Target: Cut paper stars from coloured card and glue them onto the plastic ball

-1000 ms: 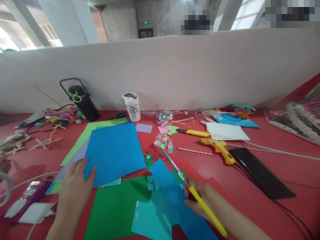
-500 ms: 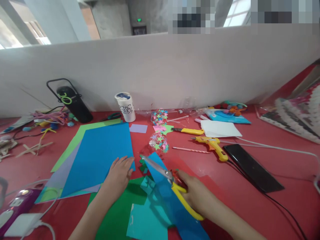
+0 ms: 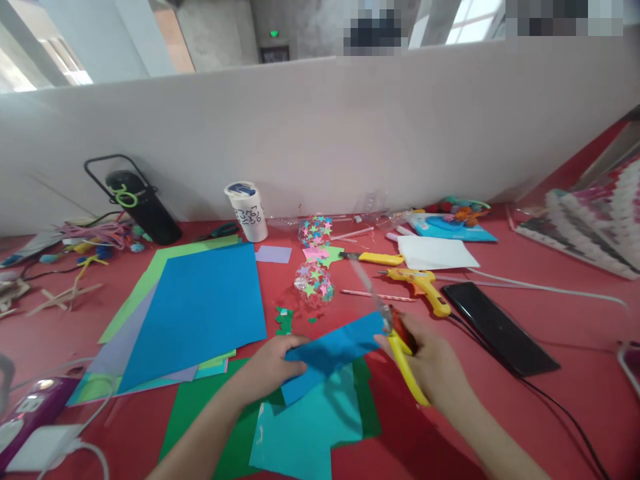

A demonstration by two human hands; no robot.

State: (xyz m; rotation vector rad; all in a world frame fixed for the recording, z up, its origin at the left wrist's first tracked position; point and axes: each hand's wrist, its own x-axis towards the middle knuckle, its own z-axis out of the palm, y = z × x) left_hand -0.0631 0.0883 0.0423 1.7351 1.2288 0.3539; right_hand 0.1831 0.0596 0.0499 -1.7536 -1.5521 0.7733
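Observation:
A strip of blue paper (image 3: 335,352) is lifted in front of me, its left end pinched between the thumb and fingers of my left hand (image 3: 273,368). My right hand (image 3: 425,353) grips scissors (image 3: 400,357) with yellow and red handles; their blades point up and away, blurred. The strip's right end lies at the scissors' pivot and by my right fingertips; whether those fingers hold it too I cannot tell. Below the strip are a turquoise paper piece (image 3: 305,427) and a green sheet (image 3: 200,417). Small green scraps (image 3: 284,321) lie just beyond my left hand.
Left of my hands a large blue sheet (image 3: 200,307) tops a paper stack. Clear balls with paper stars (image 3: 314,283), a yellow cutter (image 3: 380,259), a glue gun (image 3: 423,287) and a black phone (image 3: 500,327) lie ahead and right. A white cup (image 3: 247,213) and black bottle (image 3: 143,207) stand behind.
My left hand has gone from the large blue sheet to the blue strip and taken hold of it. The strip has been raised and turned crosswise. The scissors stay in my right hand, their blades now pointing farther right.

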